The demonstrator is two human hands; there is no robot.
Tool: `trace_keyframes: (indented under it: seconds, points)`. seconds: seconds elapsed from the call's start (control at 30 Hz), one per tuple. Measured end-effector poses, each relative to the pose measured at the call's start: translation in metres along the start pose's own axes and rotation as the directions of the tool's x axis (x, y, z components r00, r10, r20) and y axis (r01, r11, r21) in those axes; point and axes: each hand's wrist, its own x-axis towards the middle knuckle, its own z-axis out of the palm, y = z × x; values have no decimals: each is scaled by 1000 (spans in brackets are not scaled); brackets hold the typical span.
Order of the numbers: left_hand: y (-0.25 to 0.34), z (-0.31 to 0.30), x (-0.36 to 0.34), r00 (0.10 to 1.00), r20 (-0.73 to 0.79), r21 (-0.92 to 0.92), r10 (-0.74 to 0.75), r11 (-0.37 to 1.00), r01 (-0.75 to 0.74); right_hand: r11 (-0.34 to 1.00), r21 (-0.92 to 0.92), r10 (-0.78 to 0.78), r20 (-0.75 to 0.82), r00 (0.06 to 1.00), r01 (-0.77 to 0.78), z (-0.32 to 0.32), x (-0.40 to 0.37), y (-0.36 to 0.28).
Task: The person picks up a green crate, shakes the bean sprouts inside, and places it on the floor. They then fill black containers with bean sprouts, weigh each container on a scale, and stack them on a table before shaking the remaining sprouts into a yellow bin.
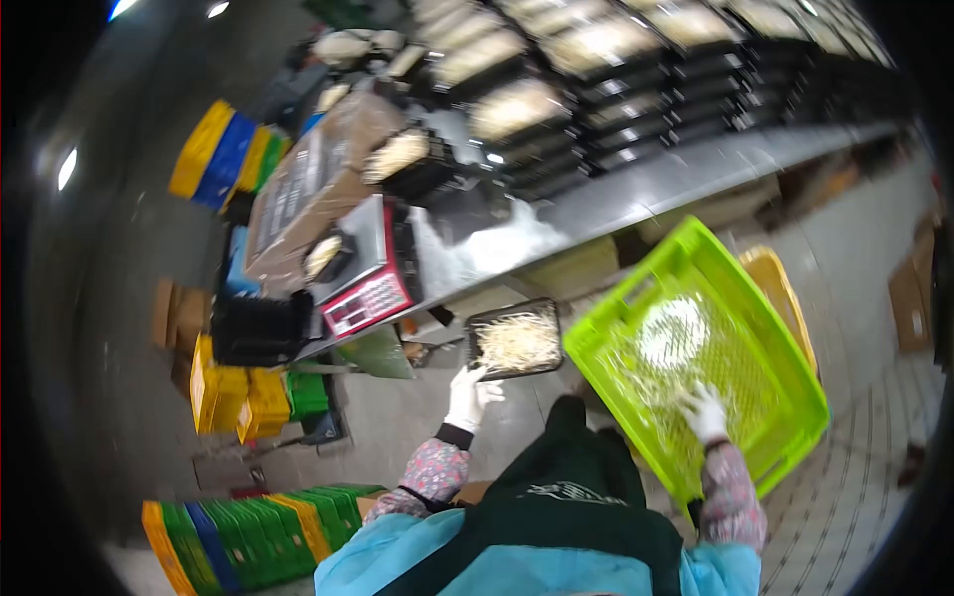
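Note:
My left hand (pixel 465 399), in a white glove, grips the near left edge of a black plastic tray (pixel 549 307). Thin pale strands that look like bean sprouts (pixel 517 343) fill the tray, which is held off the table's front edge. My gloved right hand (pixel 706 412) reaches down into a bright green plastic crate (pixel 611 298), fingers spread, over loose pale strands (pixel 656 392) on a clear plastic sheet. A round white patch (pixel 673 333) shows in the crate; blur hides what it is.
A metal table (pixel 636 204) carries stacked filled trays (pixel 606 94) and a red scale (pixel 368 303) with a small filled tray. Stacked black trays (pixel 260 328) stand at its left end. A yellow crate (pixel 785 288) sits behind the green one. Coloured crates (pixel 258 536) lie lower left.

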Motion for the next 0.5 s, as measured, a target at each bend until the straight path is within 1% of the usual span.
trace_keyframes:
  seconds: [0.03,0.07,0.1,0.17,0.2,0.23,0.3,0.37,0.43,0.5]
  points:
    - [10,0,2,999,13,-39,29,999,-29,984,30,174,-7,985,-174,-24,-12,4]
    - [24,-3,6,997,27,-57,67,996,-66,950,106,302,-63,951,-295,-38,-23,11]
    - [38,-6,13,994,46,-72,99,993,-95,831,362,480,-80,874,-423,-21,-36,44]
    - [69,-18,40,987,40,-133,156,980,-150,770,352,602,-123,789,-532,-50,-42,39]
    - [87,-21,53,986,-9,-157,164,974,-163,742,403,632,-154,760,-535,-50,-48,44]
    - [105,-27,70,980,-4,-222,199,955,-195,711,454,663,-177,727,-537,-47,-55,52]
    - [153,-32,97,950,6,-250,313,920,-302,675,520,683,-171,710,-524,-51,-60,44]
    - [209,-34,125,938,11,-312,345,893,-325,686,526,675,-204,709,-503,-51,-61,30]
    - [266,-25,142,913,29,-321,407,869,-377,690,530,677,-234,698,-492,-51,-57,15]
    - [314,-26,183,899,105,-325,426,869,-374,680,518,695,-231,681,-518,-52,-51,-5]
